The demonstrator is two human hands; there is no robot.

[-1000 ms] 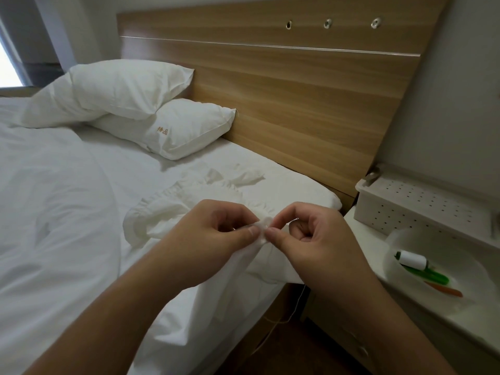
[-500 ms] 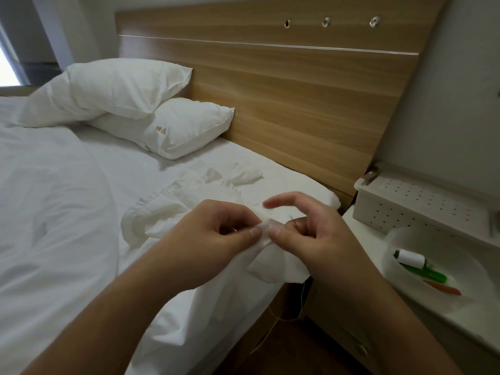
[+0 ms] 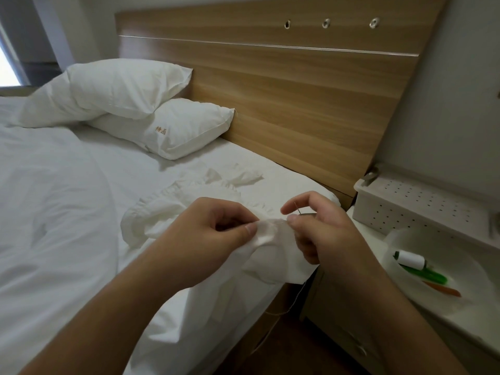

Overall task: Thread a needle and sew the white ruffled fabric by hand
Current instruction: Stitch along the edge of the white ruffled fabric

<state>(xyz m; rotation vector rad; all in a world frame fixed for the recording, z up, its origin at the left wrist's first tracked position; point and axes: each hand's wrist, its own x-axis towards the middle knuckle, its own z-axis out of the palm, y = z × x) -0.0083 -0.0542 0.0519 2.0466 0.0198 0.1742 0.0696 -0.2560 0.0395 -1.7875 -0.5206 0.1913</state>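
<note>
The white ruffled fabric [image 3: 173, 212] lies bunched on the bed, one edge lifted between my hands. My left hand [image 3: 211, 234] pinches that edge between thumb and curled fingers. My right hand [image 3: 322, 234] is just to its right, thumb against the fabric and forefinger raised. A thin needle [image 3: 297, 207] stands up between that thumb and forefinger; the frame does not settle whether the fingers grip it. A pale thread [image 3: 295, 299] hangs down below the fabric past the bed's edge.
Two white pillows [image 3: 140, 104] lean on the wooden headboard [image 3: 297, 90]. On the bedside stand at the right sit a perforated white box [image 3: 422, 204] and a white bowl [image 3: 422, 239] holding a thread spool [image 3: 411, 259] and green and orange tools.
My right forefinger has lifted away from the thumb and the hand has shifted slightly right, uncovering the needle. My left hand keeps its pinch on the fabric edge.
</note>
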